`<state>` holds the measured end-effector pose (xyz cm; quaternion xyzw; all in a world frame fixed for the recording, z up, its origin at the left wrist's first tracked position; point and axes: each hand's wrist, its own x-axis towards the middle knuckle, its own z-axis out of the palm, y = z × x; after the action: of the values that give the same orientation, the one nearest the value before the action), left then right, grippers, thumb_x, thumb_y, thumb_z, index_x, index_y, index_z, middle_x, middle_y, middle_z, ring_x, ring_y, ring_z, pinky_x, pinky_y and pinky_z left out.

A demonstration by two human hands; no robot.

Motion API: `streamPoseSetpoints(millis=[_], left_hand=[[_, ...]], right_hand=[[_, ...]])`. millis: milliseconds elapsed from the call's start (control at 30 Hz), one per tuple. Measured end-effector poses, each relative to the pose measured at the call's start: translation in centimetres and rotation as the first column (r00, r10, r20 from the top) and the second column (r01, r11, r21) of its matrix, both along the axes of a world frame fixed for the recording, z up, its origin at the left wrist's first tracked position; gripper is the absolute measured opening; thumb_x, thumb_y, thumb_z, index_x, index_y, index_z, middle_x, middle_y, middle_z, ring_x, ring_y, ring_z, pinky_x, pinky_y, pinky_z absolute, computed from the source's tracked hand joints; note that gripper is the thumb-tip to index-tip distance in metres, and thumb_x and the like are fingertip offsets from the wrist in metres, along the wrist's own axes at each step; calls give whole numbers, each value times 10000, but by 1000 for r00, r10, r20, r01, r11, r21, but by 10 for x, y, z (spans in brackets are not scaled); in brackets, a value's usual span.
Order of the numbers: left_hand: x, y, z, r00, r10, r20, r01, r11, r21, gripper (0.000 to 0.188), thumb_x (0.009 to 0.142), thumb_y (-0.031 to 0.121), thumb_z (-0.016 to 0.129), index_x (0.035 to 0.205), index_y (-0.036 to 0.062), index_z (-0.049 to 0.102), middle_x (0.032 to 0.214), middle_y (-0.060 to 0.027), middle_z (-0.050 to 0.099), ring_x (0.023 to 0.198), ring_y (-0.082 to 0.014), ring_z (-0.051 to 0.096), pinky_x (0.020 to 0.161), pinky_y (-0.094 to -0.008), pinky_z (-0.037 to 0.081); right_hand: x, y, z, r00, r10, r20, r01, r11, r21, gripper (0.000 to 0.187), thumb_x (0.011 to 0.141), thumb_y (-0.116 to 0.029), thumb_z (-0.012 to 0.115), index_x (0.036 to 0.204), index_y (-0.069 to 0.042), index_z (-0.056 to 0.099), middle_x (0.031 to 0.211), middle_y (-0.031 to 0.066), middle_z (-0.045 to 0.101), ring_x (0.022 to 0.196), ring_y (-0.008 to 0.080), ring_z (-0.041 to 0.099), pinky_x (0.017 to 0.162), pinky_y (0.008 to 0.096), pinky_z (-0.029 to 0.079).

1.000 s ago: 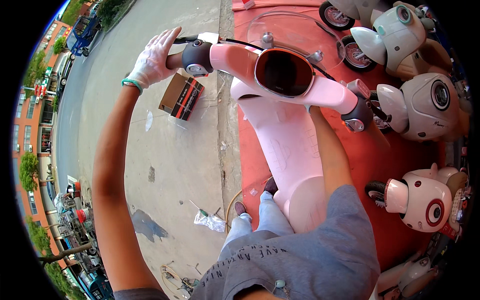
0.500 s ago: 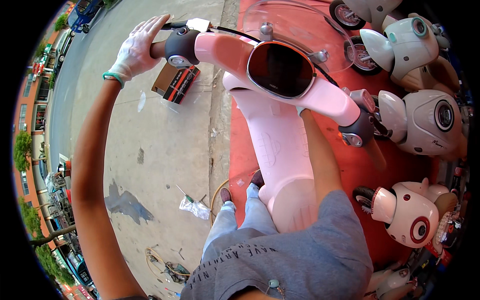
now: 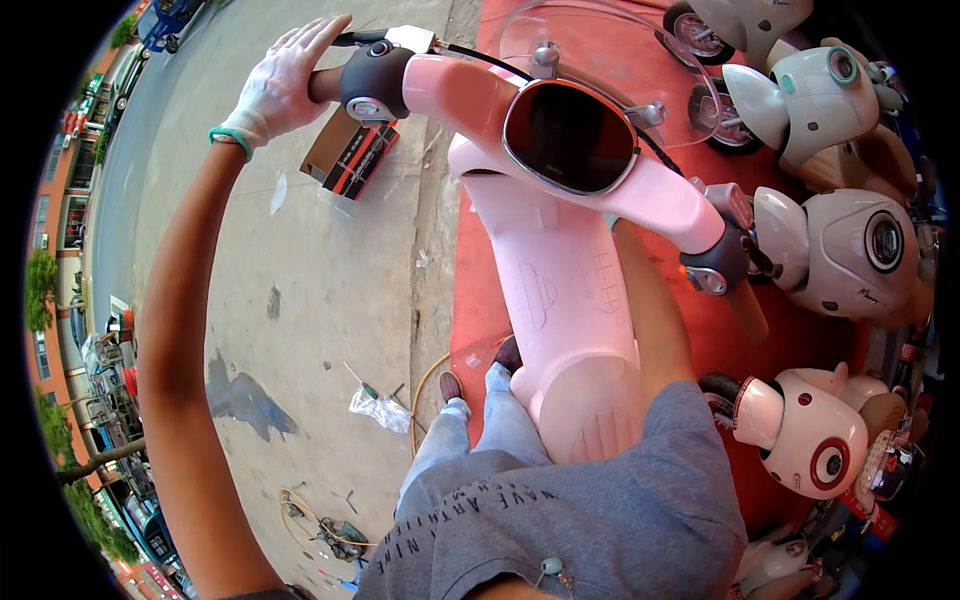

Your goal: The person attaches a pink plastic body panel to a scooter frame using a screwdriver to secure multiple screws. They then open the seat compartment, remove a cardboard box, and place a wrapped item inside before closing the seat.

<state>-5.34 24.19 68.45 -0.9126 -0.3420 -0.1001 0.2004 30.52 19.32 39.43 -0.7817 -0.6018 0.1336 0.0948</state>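
Observation:
A pink electric scooter (image 3: 545, 290) stands before me, with a dark oval dash display (image 3: 568, 137) in the middle of its handlebar. My left hand (image 3: 281, 82), in a white glove with a green cuff, lies against the outer end of the brown left grip (image 3: 325, 85). Its fingers are stretched out straight toward the brake lever (image 3: 356, 38) and not wrapped round the grip. My right forearm (image 3: 652, 300) reaches past the scooter's body, under the right side of the handlebar. Only a bit of glove cuff shows there; the right hand itself is hidden behind the pink bodywork.
A clear windscreen (image 3: 610, 60) rises beyond the display. Several pale scooters (image 3: 845, 250) line the right side on red flooring (image 3: 480, 300). On the concrete at left are an open cardboard box (image 3: 350, 155), a plastic bag (image 3: 380, 408), a screwdriver (image 3: 360, 380) and a yellow hose (image 3: 420, 390).
The handlebar and my left hand sit slightly further right in view. My right forearm has shifted a little to the right, its cuff still just visible. The left hand keeps its pose.

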Motion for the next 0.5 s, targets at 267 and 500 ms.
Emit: streamPoseSetpoints(millis=[267, 500], left_hand=[[7, -21, 23, 996, -82, 45, 86, 991, -105, 731, 607, 103, 710, 1286, 14, 454, 1184, -225, 539, 1098, -381, 508, 955, -421, 411], [18, -21, 13, 998, 38, 53, -31, 992, -123, 755, 647, 125, 732, 1323, 24, 410, 1221, -228, 524, 1125, -361, 512, 964, -415, 408]], right_hand=[[-15, 2, 14, 997, 65, 39, -64, 998, -27, 359, 862, -328, 503, 994, -17, 624, 940, 158, 643, 900, 322, 618, 778, 444, 484], [-1, -16, 20, 989, 103, 104, -98, 994, -52, 359, 862, -330, 506, 1001, -18, 620, 946, 153, 642, 905, 319, 617, 777, 442, 484]])
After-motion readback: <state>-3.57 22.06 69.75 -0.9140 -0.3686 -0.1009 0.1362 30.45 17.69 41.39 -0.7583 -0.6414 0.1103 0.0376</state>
